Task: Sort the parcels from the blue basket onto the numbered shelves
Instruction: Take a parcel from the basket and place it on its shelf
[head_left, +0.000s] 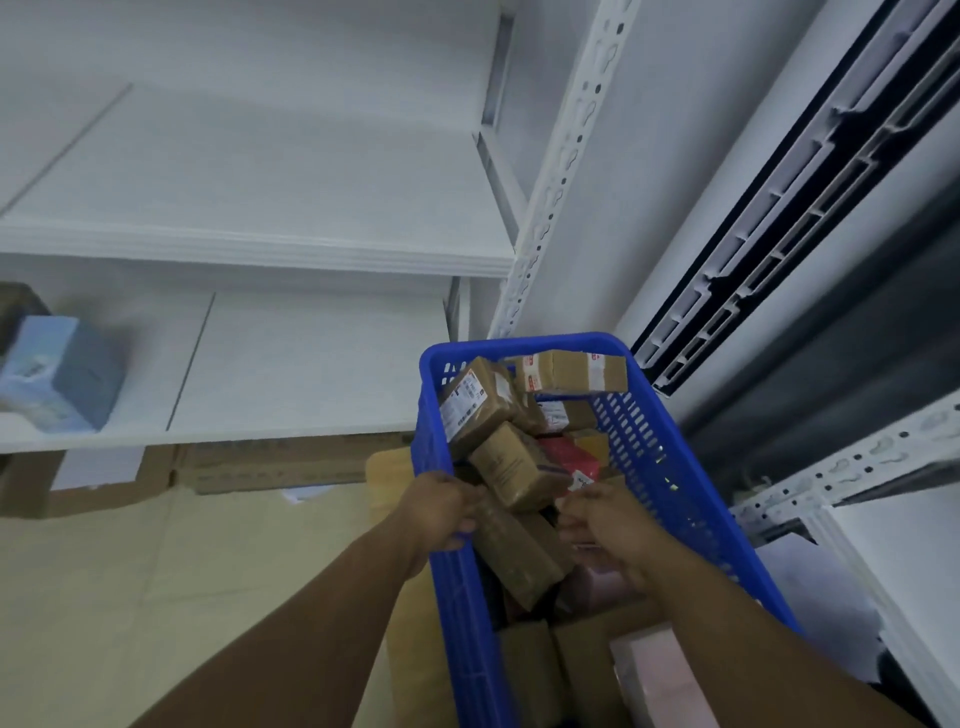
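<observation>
While the left hand (441, 512) grips the left rim of the basket (654, 441), fingers curled over its edge, the right hand (608, 525) sits inside the basket, right of centre in the lower frame. Its fingers are curled and drawn together above the parcels (511, 467). Motion blur prevents telling whether they clamp one.

Basket: blue, slotted walls, running from frame centre to the bottom edge, filled with parcels.
- Taped parcel (571, 371): brown, red-and-white tape, lying across the far rim.
- Labelled parcel (472, 400): brown, white label, tilted against the left wall.
- Red parcel (566, 457): partly buried near the middle.
- Long parcel (519, 551): brown, lying between the two hands. The left fingertips are close to it; contact is not clear.
- Pink parcel (597, 577): under the right wrist.

Shelves (260, 249): white, two boards stacked across the upper left and centre left of the frame. A blue box (57, 374) stands on the lower board at the far left edge, well apart from the basket. A slotted upright (561, 171) rises just behind the basket's far end. Cardboard (234, 462) lies beneath the lower board. A second rack (883, 467) occupies the right edge.
</observation>
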